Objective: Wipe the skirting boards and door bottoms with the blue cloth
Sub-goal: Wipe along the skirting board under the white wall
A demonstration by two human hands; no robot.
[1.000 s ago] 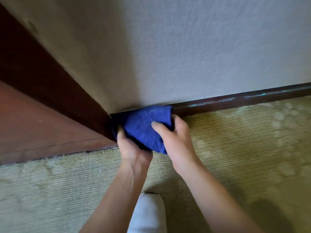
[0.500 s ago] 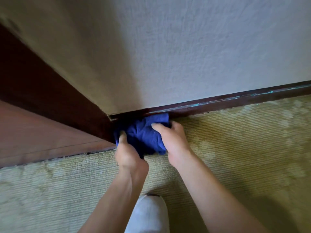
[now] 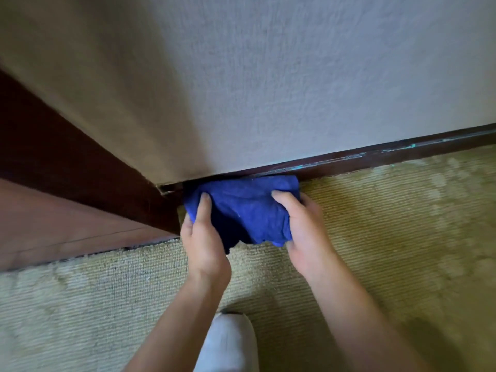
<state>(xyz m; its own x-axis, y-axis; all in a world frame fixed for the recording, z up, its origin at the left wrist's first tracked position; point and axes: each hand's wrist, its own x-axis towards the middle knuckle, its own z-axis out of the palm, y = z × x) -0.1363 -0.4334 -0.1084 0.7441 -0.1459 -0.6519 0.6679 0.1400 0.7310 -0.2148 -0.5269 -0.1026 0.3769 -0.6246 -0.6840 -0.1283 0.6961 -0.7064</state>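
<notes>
A white shoe tip (image 3: 228,342) is seen at the bottom edge, between the two forearms, resting on the pale green carpet (image 3: 389,237). Open carpet is noted to the right of the hands and, nearer, to the left.

The left hand (image 3: 204,237) is closed around the left side of the blue cloth (image 3: 247,208), thumb laid up over the front of the fabric, remaining fingers hidden behind it. The right hand (image 3: 306,226) is closed on the right side of the cloth, thumb pressed across the front, fingers wrapped behind the right edge. The cloth is bunched between the two hands, its lower hem hanging loose just above the carpet.

The upper edge of the cloth is pressed against the dark skirting board (image 3: 375,158), just right of the corner where the board meets the brown door frame (image 3: 88,167). The skirting board is seen running uncovered to the right edge, with bluish-green flecks along its top. A reddish door (image 3: 53,224) lies left of the frame, its bottom edge meeting the carpet. A textured off-white wall (image 3: 295,76) rises above the skirting board.
</notes>
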